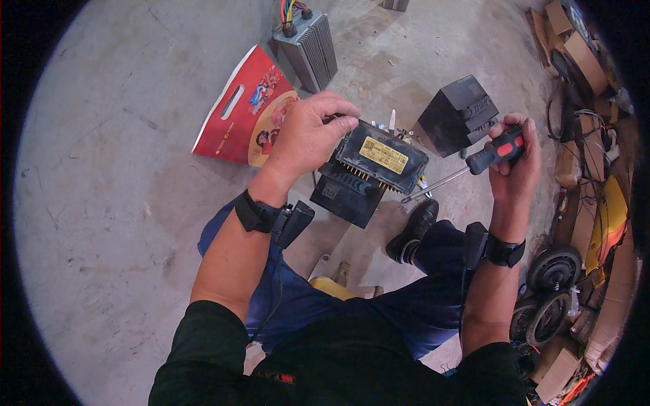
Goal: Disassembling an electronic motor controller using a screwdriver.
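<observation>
My left hand [314,128] is closed on the upper left corner of a black electronic module [409,167] with a yellow label and a row of gold pins along its near edge. Directly beneath it is a black box-shaped housing [347,201]; whether the two touch I cannot tell. In my right hand [516,152] is a screwdriver [447,180], gripped by its red and black handle. Its shaft points left and down, with the tip close to the module's lower right corner. Small tools, partly hidden, lie behind the module.
A red bag [233,132] lies left of my left hand, beside a grey finned metal unit [317,51] with coloured wires. Another black box [459,115] stands beyond the screwdriver. Along the right are cardboard [586,64], wheels [554,268] and a yellow panel [607,216].
</observation>
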A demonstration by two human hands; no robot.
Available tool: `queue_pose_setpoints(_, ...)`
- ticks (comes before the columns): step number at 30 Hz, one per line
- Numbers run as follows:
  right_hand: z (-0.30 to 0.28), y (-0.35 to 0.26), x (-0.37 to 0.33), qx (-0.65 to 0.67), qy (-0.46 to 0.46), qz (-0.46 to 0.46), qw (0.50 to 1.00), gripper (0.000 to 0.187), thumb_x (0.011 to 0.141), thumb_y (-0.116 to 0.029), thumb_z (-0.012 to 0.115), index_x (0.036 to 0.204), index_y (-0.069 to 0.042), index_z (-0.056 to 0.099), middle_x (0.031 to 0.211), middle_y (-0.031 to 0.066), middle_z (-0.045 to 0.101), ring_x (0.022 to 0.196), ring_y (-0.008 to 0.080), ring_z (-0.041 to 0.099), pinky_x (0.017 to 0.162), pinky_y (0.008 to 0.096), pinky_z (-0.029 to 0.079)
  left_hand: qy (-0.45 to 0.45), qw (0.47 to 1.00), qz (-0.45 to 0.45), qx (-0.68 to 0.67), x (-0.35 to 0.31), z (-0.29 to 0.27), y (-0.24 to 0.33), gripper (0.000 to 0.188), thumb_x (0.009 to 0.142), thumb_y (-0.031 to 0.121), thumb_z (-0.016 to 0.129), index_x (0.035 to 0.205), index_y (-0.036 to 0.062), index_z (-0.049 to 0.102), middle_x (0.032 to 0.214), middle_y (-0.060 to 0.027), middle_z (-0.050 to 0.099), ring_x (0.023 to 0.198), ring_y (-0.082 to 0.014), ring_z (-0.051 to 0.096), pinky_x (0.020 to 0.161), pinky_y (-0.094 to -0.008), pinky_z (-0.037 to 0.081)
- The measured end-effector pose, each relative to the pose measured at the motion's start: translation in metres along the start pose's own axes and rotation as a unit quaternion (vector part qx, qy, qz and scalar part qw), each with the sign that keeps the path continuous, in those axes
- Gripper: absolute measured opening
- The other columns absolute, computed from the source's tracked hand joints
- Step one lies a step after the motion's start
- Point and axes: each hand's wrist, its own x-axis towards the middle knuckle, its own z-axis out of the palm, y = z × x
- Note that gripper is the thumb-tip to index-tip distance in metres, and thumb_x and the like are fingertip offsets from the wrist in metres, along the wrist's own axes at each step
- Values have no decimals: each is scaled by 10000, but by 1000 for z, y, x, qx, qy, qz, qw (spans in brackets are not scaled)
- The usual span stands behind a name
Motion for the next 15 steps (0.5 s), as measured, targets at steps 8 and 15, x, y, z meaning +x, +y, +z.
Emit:
queue_pose_setpoints(8, 14, -8, 9, 68, -52, 6, 996, 417, 1032, -398, 461, 1095, -12, 603, 939, 167, 692, 491, 67, 436, 449, 216, 332, -5, 999, -1, -37, 0, 1, -3, 146, 807, 69, 729, 947, 32, 741, 967, -71, 695, 916, -173, 634, 807, -299, 498)
queue_pose_setpoints(15, 48, -16, 18, 74, -76, 9, 994, 421, 1016, -414, 510, 1103, -13, 602, 983, 164, 689, 578, 91, 492, 497, 211, 358, -17, 996, -29, -79, 0, 0, -9, 172, 839, 63, 707, 986, -21, 728, 963, -74, 708, 874, -136, 659, 797, -283, 515)
